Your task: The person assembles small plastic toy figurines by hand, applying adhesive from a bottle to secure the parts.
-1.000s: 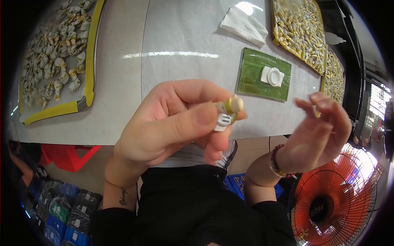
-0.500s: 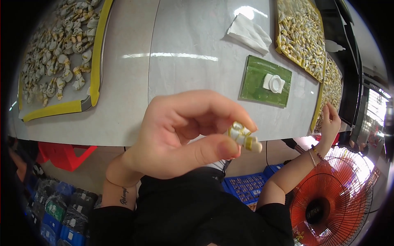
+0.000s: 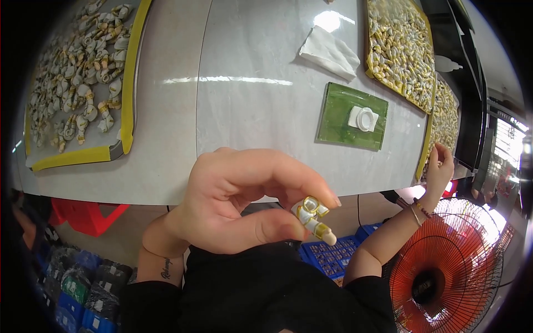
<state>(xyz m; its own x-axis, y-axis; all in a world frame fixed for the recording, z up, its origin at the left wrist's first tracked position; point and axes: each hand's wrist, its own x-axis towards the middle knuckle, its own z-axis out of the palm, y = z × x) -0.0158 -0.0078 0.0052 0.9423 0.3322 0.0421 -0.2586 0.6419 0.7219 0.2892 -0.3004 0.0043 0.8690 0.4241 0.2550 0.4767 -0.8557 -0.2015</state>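
Note:
Between the thumb and fingertips of my left hand [image 3: 239, 194] is a small white figurine part [image 3: 311, 213] with gold trim and a pale peg at one end. I hold it up in front of my body, off the table's near edge. Out to the right, my right hand [image 3: 440, 166] is at the near end of a tray [image 3: 421, 161] of small white and gold parts. Its fingers are bent together; whether anything is between them is too small to make out.
Another yellow-edged tray [image 3: 130, 94] of white parts lies on the left. On the table [image 3: 244, 116] are a green slab [image 3: 338, 133], a white ring-shaped piece [image 3: 365, 119] on it, and a white cloth [image 3: 330, 53]. A fuller parts tray [image 3: 428, 102] is far right; an orange fan [image 3: 472, 266] stands nearby.
My left hand has come lower and nearer my body. The figurine part in it has turned, with a round gold-rimmed end now showing. My right hand stays by the tray.

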